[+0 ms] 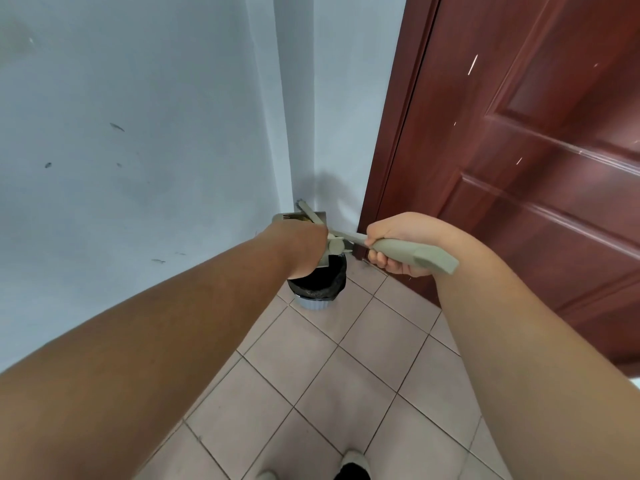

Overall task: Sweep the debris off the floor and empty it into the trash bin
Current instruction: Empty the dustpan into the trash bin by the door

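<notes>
Tiled floor (346,393) runs open at 6 o'clock, closing into a wall corner at 12, door (519,168) at 2. Both forearms reach forward. Right hand (394,244) grips the broom handle (415,256), long axis 4-to-10. Left hand (304,251) grip: cannot tell. Dustpan (294,218) tilted above trash bin (317,289) in the corner.

Reddish-brown door (519,168); black-lined trash bin (317,289)

Two bare forearms, no sleeves, no rings or watch; white-toed shoes (353,462) with dark uppers below.
</notes>
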A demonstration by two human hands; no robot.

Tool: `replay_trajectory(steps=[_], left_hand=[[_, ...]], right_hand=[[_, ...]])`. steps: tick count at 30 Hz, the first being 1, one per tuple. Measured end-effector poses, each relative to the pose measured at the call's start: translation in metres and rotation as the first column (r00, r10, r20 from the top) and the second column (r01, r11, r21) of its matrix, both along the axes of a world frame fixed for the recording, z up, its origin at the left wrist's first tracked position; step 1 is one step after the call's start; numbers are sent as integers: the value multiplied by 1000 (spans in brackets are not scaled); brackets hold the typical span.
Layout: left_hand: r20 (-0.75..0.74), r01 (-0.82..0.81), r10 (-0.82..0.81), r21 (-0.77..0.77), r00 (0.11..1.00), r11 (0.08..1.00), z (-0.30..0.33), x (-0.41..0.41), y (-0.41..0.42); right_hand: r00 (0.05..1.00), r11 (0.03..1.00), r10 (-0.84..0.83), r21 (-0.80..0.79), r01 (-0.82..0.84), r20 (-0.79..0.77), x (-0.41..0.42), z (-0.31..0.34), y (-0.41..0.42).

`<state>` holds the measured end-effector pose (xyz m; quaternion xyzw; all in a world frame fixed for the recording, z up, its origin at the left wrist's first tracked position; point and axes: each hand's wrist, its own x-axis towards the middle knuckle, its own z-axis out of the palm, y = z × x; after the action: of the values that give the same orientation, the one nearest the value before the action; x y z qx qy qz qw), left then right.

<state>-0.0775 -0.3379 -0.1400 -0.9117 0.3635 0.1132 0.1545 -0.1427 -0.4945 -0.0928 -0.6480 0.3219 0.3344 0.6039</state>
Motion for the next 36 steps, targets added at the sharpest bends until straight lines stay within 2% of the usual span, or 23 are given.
replay_trajectory(steps=[5,12,17,24,28,36], left_hand=[[-14,-9,9,-23,1000,1000,-9,-16,13],[-35,27,-27,-15,999,1000,-39,-47,24],[13,90,-91,47,996,995,-39,-51,27],[45,118,-120,49,992,992,-43,-56,31],[10,98,-98,38,995,994,-43,-65,33],[44,177,-182,111,982,978,-38,-71,32]], right_hand=[[999,1000,4,22,-3,-53,-9,4,5],[999,999,-39,8,39,27,-25,-2,17],[999,999,-36,-11,37,35,-33,1,20],[998,998,-49,-35,50,51,-42,3,24],[998,999,-51,-19,51,30,-46,6,24],[997,998,-54,-30,56,62,-50,14,26]])
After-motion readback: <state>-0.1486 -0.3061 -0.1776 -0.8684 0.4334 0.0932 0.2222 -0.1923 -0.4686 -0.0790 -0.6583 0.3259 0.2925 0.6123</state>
